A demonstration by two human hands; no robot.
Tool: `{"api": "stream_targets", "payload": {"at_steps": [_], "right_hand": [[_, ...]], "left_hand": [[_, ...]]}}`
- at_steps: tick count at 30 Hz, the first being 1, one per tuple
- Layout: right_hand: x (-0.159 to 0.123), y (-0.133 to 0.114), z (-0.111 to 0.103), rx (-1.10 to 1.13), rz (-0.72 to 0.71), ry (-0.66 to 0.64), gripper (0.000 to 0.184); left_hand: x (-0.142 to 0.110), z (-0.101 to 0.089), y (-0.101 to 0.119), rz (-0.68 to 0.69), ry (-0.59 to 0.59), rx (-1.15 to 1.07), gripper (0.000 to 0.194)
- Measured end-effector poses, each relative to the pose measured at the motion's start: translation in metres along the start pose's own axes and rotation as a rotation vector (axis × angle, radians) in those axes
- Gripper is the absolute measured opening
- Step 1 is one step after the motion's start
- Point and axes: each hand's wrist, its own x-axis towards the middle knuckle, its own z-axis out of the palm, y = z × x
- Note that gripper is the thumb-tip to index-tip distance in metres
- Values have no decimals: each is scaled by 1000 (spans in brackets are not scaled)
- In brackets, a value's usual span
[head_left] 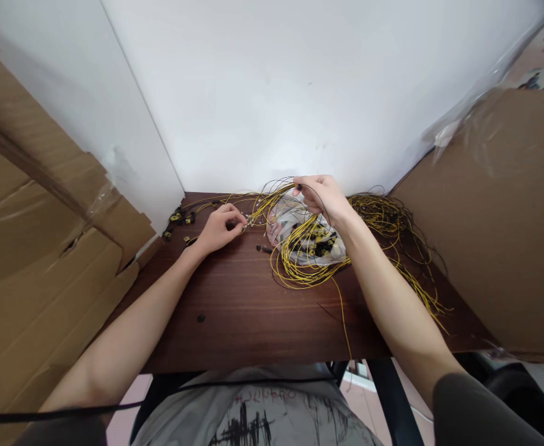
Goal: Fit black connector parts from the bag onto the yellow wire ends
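Observation:
My left hand (220, 226) rests on the dark wooden table (235, 310), its fingers pinched on the ends of some thin yellow wires (258, 214). My right hand (324, 195) is raised a little above the table and closed on a bundle of the same yellow wires near the back wall. Loops of these wires (300, 266) fall from it over a clear plastic bag (316, 244) that holds black and yellow parts.
A larger tangle of yellow wires (388, 217) lies at the back right. Small black and yellow connectors (179, 220) sit at the back left corner. Cardboard sheets (44, 248) stand along the left, and another cardboard panel (499, 223) along the right. A white wall is behind.

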Motion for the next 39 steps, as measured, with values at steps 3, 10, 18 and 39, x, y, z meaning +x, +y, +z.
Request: {"api": "stream_targets", "payload": {"at_steps": [3,10,18,39], "right_hand": [[0,0,0,1,-6,-4,25],[0,0,0,10,-1,-2,26],[0,0,0,22,-6,-2,25],[-9,-9,11,-78,-45,-76,27]], "left_hand": [[0,1,-2,40,0,34,11],[-1,1,-1,13,-3,40,11],[-1,3,-5,-54,-31,66,7],[6,7,-6,-292,-94,323,25]]}}
